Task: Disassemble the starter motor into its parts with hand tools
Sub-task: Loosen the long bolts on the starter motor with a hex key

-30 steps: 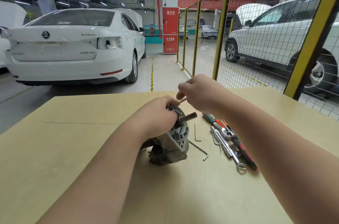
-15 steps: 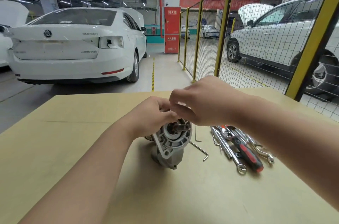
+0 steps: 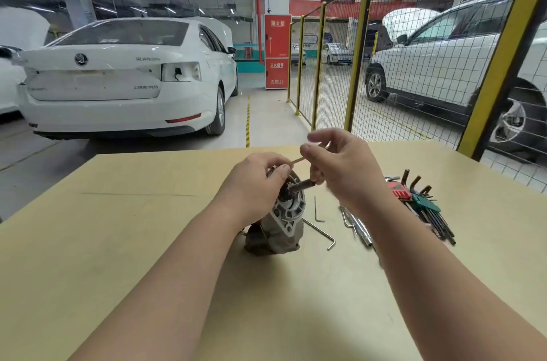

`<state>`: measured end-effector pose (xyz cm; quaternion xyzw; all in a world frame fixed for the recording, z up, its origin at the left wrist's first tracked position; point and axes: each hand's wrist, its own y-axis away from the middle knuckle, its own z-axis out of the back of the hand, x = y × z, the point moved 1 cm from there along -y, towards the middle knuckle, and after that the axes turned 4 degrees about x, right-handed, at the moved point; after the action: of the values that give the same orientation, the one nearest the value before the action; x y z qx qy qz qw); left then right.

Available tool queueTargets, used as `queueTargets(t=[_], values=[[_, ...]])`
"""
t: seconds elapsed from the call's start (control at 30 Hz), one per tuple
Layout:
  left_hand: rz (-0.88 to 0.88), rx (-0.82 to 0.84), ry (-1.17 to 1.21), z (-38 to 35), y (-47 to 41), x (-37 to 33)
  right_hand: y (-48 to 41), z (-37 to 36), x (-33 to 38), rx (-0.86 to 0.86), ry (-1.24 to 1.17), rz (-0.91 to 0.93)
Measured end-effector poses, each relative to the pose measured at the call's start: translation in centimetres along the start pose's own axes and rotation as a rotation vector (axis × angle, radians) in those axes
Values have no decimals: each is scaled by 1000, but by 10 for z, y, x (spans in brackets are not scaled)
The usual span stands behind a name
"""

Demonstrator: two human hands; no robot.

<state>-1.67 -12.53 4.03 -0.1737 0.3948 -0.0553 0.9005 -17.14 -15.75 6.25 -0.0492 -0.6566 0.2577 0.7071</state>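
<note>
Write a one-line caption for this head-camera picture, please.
The left hand grips the starter motor on the table while the right hand pinches a thin metal tool above it; hex keys lie beside.

- The starter motor (image 3: 288,214) housing is seen as grey cast metal, matt and slightly rough.
- The bench (image 3: 118,242) is covered in smooth, matt tan board.
- The loose hex keys (image 3: 319,231) are bare bright metal.
- The holders (image 3: 398,191) are coloured plastic.

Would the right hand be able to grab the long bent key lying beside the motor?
Probably yes: the bent key lies uncovered on the table right of the motor, just below the right hand. That hand pinches a thin rod, though, so it must free up first.
</note>
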Motion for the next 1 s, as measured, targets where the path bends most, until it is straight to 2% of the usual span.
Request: queueTargets(t=[0.13, 0.2, 0.3, 0.4, 0.53, 0.6, 0.73, 0.9, 1.0], values=[[-20, -116, -113, -5, -1, -2, 0, -10, -12, -73, -202, -78], [-25, -198, -109, -7, 1, -4, 3, -17, -18, -101, -153, -102], [-35, -239, -118, -8, 3, -6, 5, -27, -23, -229, 37, 21], [-35, -206, -183, -5, 4, -9, 6, -29, -25, -348, 283, 140], [-30, -32, -338, 6, -2, -14, 13, -34, -31, -403, 326, 218], [-80, 2, -341, 6, -4, -15, 14, -35, -33, -419, 349, 265], [-151, -85, -294, 1, 1, -17, 13, -35, -33, -422, 373, 321], [-118, -154, -396, 9, 1, -22, 15, -38, -31, -344, 316, 294], [-111, -135, -418, 13, 1, -25, 12, -33, -29, -288, 209, 186]])
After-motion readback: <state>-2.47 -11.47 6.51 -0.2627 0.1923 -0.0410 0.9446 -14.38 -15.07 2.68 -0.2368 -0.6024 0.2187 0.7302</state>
